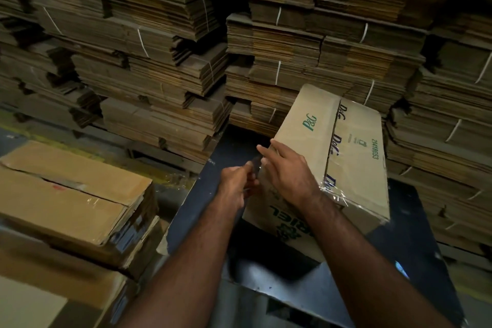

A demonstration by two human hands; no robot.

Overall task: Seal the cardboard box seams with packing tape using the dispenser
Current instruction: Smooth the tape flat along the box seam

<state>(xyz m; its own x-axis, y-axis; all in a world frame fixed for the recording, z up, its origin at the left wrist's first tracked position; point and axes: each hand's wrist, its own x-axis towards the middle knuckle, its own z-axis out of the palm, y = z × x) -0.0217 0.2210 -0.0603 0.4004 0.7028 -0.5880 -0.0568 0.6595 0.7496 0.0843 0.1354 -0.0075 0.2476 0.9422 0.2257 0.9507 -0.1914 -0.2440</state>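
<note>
Cardboard box (343, 146) printed with green "P&G" marks sits on a dark table (415, 224), turned at an angle so one corner points toward the person. Its top flaps are shut, and clear tape (331, 189) runs along the centre seam and wrinkles down over the near edge. The side wall facing the camera carries large green letters, partly hidden by the arms.

The right hand (287, 170) lies flat on the box's near left corner, fingers spread and pointing left across the edge, palm pressing on the cardboard; its grip is open and it holds nothing. The left hand (237, 181) is just beside that corner, touching or nearly touching the right hand's fingertips. Its grip is closed around a small dark thing (254, 165) that pokes up from the fist toward the box edge; it is too blurred to tell what it is, or whether it is the tape dispenser. Both forearms reach in from the bottom of the view.

To the left, well apart from the table, stand other closed boxes (74, 194) stacked on one another, the top one with a shiny strip of tape across its seam. Behind everything rise tall stacks of flattened cardboard (165, 42), tied in bundles with white straps and filling the whole background. A strip of floor (16, 138) shows at the left between the stacks and the closed boxes.
</note>
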